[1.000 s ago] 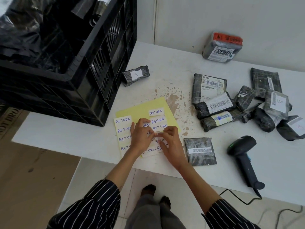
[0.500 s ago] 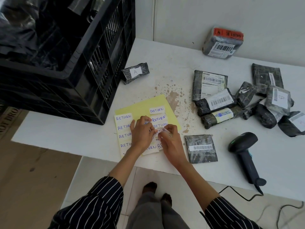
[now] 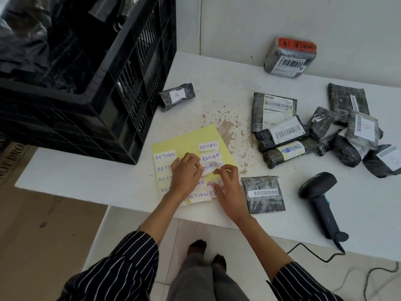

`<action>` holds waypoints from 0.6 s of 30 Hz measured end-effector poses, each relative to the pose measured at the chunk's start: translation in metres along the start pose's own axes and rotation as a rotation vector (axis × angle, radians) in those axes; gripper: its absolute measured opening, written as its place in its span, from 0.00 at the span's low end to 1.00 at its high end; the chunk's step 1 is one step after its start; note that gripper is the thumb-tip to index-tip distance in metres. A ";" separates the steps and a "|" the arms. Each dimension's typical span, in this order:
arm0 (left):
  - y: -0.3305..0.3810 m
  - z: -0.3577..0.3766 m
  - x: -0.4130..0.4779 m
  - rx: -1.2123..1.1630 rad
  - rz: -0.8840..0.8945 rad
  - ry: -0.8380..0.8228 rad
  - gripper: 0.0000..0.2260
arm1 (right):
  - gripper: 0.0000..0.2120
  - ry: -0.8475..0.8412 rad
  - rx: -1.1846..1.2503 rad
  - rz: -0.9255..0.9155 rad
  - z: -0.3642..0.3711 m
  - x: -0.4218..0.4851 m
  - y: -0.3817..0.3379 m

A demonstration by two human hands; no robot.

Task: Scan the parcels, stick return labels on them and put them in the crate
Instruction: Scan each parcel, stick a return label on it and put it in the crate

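Fingers of both hands meet over a yellow backing sheet [image 3: 191,139] that lies flat on the white table [image 3: 217,79], near its front edge. The left hand [image 3: 185,174] lies palm down on the sheet with its fingers curled, pressing on the rows of white stickers hand-lettered "RETURN". The right hand [image 3: 227,190] sits just beside it, thumb and forefinger pinched on the curled edge of one return label [image 3: 209,168], which is lifted partly off the sheet between the two hands. Other labels on the sheet lie flat, several half hidden under the palms.

Just right of the right hand, a flat dark parcel [image 3: 263,194] rests on the table with a barcode strip facing up, not touched by either hand. Further right lies a black handheld scanner [image 3: 319,198] on its side, its cable running off the front edge. Beyond the right hand, further back, a heap of wrapped parcels [image 3: 314,135] lies bunched together, and one parcel with an orange band [image 3: 290,56] stands alone by the wall.

Ahead of the left hand, a small parcel marked "A" [image 3: 176,96] lies beside the black plastic crate [image 3: 91,101], which stands on the table to the left of both hands and holds dark bundles.
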State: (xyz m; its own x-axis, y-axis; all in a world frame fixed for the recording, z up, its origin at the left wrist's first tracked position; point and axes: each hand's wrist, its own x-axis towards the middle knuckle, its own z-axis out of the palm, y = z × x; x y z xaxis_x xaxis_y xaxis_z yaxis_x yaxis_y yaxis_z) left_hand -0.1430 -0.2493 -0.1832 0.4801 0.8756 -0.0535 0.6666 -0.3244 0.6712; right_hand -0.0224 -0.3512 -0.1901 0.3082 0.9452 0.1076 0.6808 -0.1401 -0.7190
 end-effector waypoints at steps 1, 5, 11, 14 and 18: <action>0.001 0.000 -0.001 -0.027 -0.007 0.005 0.06 | 0.15 -0.006 0.021 0.018 -0.002 0.001 0.000; 0.003 -0.002 -0.002 -0.134 -0.024 -0.020 0.07 | 0.23 -0.027 0.140 0.131 -0.012 0.012 -0.003; 0.007 -0.014 -0.001 -0.076 0.015 -0.134 0.12 | 0.08 -0.031 0.092 0.295 -0.013 0.038 -0.007; 0.007 -0.020 -0.001 0.053 0.088 -0.240 0.26 | 0.06 -0.048 0.096 0.339 -0.016 0.041 -0.008; 0.009 -0.024 0.001 0.240 0.176 -0.323 0.41 | 0.07 -0.084 0.217 0.393 -0.025 0.044 -0.014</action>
State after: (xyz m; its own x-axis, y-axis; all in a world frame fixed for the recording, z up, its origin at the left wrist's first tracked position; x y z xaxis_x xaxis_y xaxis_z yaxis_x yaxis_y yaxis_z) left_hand -0.1505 -0.2426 -0.1596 0.7264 0.6552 -0.2076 0.6541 -0.5662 0.5017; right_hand -0.0016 -0.3154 -0.1584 0.4544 0.8546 -0.2512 0.3651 -0.4359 -0.8226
